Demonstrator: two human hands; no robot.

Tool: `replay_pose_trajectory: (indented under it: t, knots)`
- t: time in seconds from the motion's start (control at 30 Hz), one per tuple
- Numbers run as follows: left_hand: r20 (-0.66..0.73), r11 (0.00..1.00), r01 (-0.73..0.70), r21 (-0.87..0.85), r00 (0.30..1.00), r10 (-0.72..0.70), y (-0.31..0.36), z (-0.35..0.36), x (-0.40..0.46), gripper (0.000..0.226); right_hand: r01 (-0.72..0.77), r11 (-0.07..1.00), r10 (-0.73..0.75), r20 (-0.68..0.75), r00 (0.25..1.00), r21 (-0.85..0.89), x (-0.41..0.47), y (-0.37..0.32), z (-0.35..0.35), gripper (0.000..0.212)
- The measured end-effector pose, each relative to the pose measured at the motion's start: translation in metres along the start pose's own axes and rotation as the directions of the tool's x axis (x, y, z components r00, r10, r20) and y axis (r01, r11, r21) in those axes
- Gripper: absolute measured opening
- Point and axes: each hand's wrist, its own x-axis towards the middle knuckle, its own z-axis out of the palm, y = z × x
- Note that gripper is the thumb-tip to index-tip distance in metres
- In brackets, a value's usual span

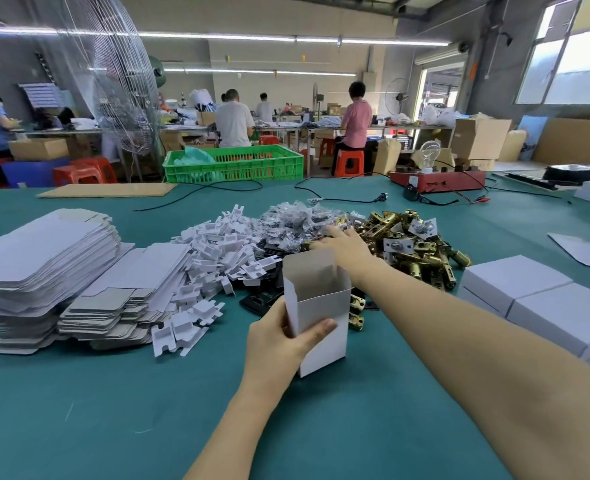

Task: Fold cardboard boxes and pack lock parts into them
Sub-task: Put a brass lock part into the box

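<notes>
An upright white cardboard box (323, 320) with its top flap open stands on the green table (113, 410). My left hand (279, 336) grips its left side, thumb across the front. My right hand (345, 245) reaches beyond the box with fingers stretched out, resting at the seam between the pile of small clear bags of parts (297, 223) and the heap of brass latch parts (414, 244). I cannot tell whether it holds anything. Black plates (262, 296) lie just behind the box.
Stacks of flat box blanks (47, 265) and a heap of white cardboard inserts (210, 268) fill the left. Closed white boxes (535, 303) stand at the right. A red device (438, 180), cables and a green crate (234, 164) lie at the far edge. People work at benches behind.
</notes>
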Motion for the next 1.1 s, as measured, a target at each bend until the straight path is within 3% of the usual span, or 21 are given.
replay_pose_trajectory:
  t: [0.17, 0.2, 0.27, 0.33, 0.43, 0.57, 0.7, 0.77, 0.83, 0.97, 1.1]
  knots:
    - [0.017, 1.0, -0.012, 0.025, 1.0, 0.011, 0.002, -0.003, 0.0, 0.04, -0.047, 0.996, 0.038, -0.111, 0.993, -0.081, -0.005, -0.001, -0.007, 0.022]
    - [0.018, 1.0, -0.005, 0.02, 1.0, 0.005, 0.002, -0.003, 0.0, 0.039, -0.09, 0.996, 0.086, -0.126, 0.988, -0.019, -0.011, 0.0, -0.008, 0.021]
    - [0.039, 1.0, 0.007, 0.017, 0.999, -0.007, 0.001, -0.002, -0.001, 0.039, -0.247, 0.929, 0.302, -0.177, 0.937, 0.277, -0.028, 0.006, -0.01, 0.016]
    - [0.075, 0.999, 0.022, 0.048, 0.997, -0.025, 0.002, -0.001, -0.002, 0.039, -0.34, 0.678, 0.544, -0.134, 0.828, 0.651, -0.048, 0.018, -0.016, 0.019]
    - [0.091, 0.992, 0.033, 0.119, 0.995, -0.044, 0.002, -0.001, -0.002, 0.037, -0.199, 0.169, 0.669, 0.036, 0.743, 0.965, -0.084, 0.036, -0.03, 0.027]
    - [0.173, 0.978, 0.01, 0.208, 0.984, -0.047, 0.003, 0.0, -0.003, 0.046, 0.038, -0.183, 0.69, 0.101, 0.717, 0.982, -0.124, 0.054, -0.06, 0.035]
    - [0.243, 0.969, 0.001, 0.249, 0.968, -0.064, 0.004, 0.004, -0.006, 0.049, 0.083, -0.447, 0.556, 0.204, 0.806, 0.89, -0.138, 0.056, -0.091, 0.03]
    - [0.253, 0.979, 0.033, 0.202, 0.964, -0.085, 0.004, 0.004, -0.005, 0.039, 0.1, -0.56, 0.463, 0.211, 0.861, 0.822, -0.14, 0.053, -0.103, 0.028]
    - [0.261, 0.987, 0.067, 0.148, 0.96, -0.104, 0.004, 0.003, -0.005, 0.03, 0.072, -0.582, 0.38, 0.192, 0.905, 0.81, -0.142, 0.049, -0.11, 0.029]
    - [0.244, 0.99, 0.082, 0.118, 0.964, -0.109, 0.002, 0.003, -0.004, 0.028, 0.014, -0.436, 0.292, 0.127, 0.948, 0.9, -0.138, 0.034, -0.115, 0.03]
    - [0.224, 0.988, 0.069, 0.138, 0.969, -0.099, 0.001, 0.002, -0.004, 0.028, -0.017, -0.415, 0.247, 0.13, 0.96, 0.91, -0.131, 0.019, -0.112, 0.026]
